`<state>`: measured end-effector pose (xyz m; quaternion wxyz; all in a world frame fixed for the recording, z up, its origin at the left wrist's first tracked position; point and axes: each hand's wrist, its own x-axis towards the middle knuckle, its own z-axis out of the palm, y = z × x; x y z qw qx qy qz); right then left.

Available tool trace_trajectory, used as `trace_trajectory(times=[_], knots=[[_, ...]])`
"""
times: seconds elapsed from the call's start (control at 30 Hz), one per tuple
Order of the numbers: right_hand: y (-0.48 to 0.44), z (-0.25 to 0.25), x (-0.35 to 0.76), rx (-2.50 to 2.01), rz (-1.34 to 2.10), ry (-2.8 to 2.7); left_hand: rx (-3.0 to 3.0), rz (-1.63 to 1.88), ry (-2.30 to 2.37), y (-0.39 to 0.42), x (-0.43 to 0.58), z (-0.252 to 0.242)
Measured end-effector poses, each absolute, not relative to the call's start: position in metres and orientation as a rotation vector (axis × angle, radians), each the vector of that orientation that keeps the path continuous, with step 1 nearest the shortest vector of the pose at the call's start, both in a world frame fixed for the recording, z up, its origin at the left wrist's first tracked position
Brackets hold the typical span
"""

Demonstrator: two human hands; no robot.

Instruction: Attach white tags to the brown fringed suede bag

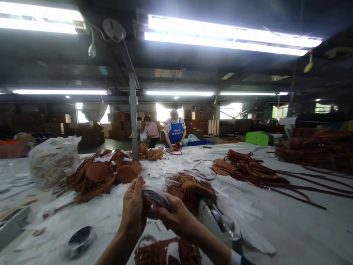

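In front of me, at the middle of the head view, a dark round bundle wrapped in clear plastic (154,198) is held up between both hands. My left hand (134,206) grips its left side, thumb upward. My right hand (176,216) is closed around its right side, with some fingers hidden behind it. Below the hands lies a brown bag (154,254) with metal eyelets and a white piece on it, partly cut off by the frame. A similar dark bundle in clear plastic (79,241) rests on the table to the left.
Brown fringed bags (193,187) lie beyond my hands, with more bag piles (96,173) left and straps (248,171) right. A pale device with metal parts (217,221) stands by my right forearm. Two people (175,134) are across the white-covered table, near a post (133,117).
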<state>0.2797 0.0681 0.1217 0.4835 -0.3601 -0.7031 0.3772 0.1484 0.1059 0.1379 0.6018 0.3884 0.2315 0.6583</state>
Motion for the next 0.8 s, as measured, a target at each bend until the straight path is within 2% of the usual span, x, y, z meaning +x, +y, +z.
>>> trace_trajectory(times=[0.13,0.23,0.33,0.5,0.6,0.8], knots=[[0.067,0.107,0.300,-1.073,0.583,-1.838,1.371,1.209,0.613,0.119,0.142,0.122],[0.063,0.107,0.308,-1.323,0.377,-1.938,1.962,0.958,0.626,0.124,0.135,0.127],[0.061,0.111,0.310,-1.371,0.221,-1.999,2.263,0.826,0.656,0.124,0.136,0.135],[0.071,0.114,0.329,-1.217,0.236,-2.165,1.992,1.066,0.760,0.135,0.137,0.133],[0.086,0.104,0.350,-1.310,0.150,-2.165,1.763,1.200,0.865,0.143,0.132,0.131],[0.117,0.064,0.378,-1.577,-0.062,-2.066,1.444,1.249,0.948,0.154,0.121,0.125]])
